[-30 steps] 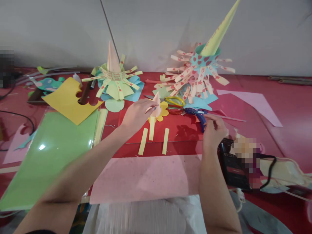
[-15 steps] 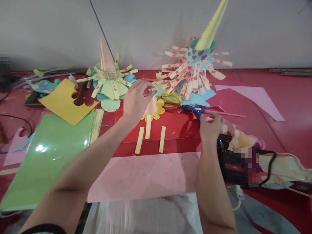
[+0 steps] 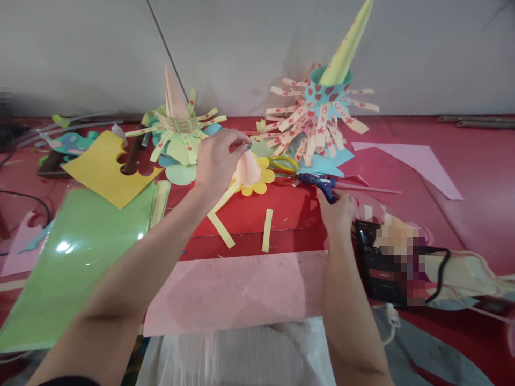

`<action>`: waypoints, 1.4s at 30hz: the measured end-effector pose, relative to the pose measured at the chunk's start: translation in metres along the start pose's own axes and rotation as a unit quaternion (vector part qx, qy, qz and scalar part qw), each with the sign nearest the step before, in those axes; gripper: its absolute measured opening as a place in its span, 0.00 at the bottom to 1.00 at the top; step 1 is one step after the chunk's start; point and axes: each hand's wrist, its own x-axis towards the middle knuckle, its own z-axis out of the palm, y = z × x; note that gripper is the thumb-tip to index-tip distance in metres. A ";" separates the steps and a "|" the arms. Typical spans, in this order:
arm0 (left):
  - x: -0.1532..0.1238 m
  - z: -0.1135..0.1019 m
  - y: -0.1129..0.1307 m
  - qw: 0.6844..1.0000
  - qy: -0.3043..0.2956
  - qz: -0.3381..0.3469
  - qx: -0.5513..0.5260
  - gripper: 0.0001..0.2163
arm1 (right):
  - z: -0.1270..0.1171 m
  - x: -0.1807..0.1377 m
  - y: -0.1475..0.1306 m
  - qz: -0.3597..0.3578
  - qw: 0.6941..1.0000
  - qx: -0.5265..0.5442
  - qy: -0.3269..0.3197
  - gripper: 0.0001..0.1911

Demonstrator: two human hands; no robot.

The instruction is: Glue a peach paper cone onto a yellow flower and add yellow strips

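Observation:
My left hand [image 3: 217, 163] is closed at the top of a small pale pink paper cone [image 3: 247, 170], fingertips pinched at its tip. The cone rises from a yellow paper flower [image 3: 263, 177]. A pale yellow strip [image 3: 226, 198] runs from the flower toward the lower left. Two loose strips lie nearby: a slanted strip [image 3: 222, 231] and an upright strip [image 3: 267, 230]. To the right, my right hand [image 3: 338, 210] is closed around the handle of a blue glue gun [image 3: 319, 181], with a glue stick [image 3: 370, 187] jutting from its back.
Scissors [image 3: 284, 165] lie behind the flower. Two fringed paper cone pieces, a pink-coned one [image 3: 177, 120] and a taller yellow-coned one [image 3: 330, 91], stand at the back. A green sheet pack [image 3: 84, 262] lies left; a phone [image 3: 380, 268] is right.
My left fingers have closed on the cone's tip. Flower and strip have swung round, the strip now pointing lower left. One loose strip has tilted. My right hand has closed on the glue gun.

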 end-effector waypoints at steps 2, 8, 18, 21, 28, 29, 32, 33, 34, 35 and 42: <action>0.001 0.001 -0.001 1.000 -0.001 -0.006 -0.009 0.06 | 0.001 0.000 -0.001 -0.007 1.000 -0.016 0.002 0.18; 0.003 -0.003 -0.003 1.000 -0.005 0.010 0.007 0.07 | 0.004 -0.006 -0.006 -0.013 0.998 -0.052 0.014 0.20; 0.005 -0.006 -0.005 0.999 -0.022 0.033 0.021 0.05 | 0.002 -0.008 -0.014 0.011 0.999 -0.048 0.006 0.18; 0.003 0.000 -0.009 0.998 -0.026 0.043 0.027 0.05 | 0.000 -0.008 -0.015 0.029 0.999 -0.009 0.012 0.16; 0.002 0.002 -0.019 0.997 -0.039 0.046 0.044 0.04 | 0.000 -0.010 -0.015 0.006 1.000 0.016 0.024 0.16; 0.002 -0.001 -0.019 0.997 -0.037 0.049 0.052 0.05 | 0.000 -0.010 -0.014 0.003 1.000 0.011 0.020 0.16; -0.005 -0.014 -0.018 0.994 -0.018 0.055 0.094 0.08 | 0.001 -0.009 -0.012 -0.001 1.000 -0.015 0.004 0.17; -0.010 -0.019 -0.018 0.993 -0.013 0.055 0.106 0.08 | 0.002 -0.008 -0.011 -0.002 1.000 -0.024 -0.001 0.17; -0.015 -0.024 -0.019 0.992 -0.012 0.055 0.116 0.08 | 0.002 -0.008 -0.011 -0.002 0.999 -0.032 -0.007 0.17; -0.022 -0.028 -0.020 0.991 -0.012 0.054 0.123 0.07 | 0.001 -0.008 -0.011 -0.003 0.999 -0.039 -0.013 0.18; -0.067 -0.025 -0.052 0.989 -0.060 0.013 0.138 0.05 | -0.010 -0.028 -0.033 -0.107 0.992 -0.038 0.056 0.21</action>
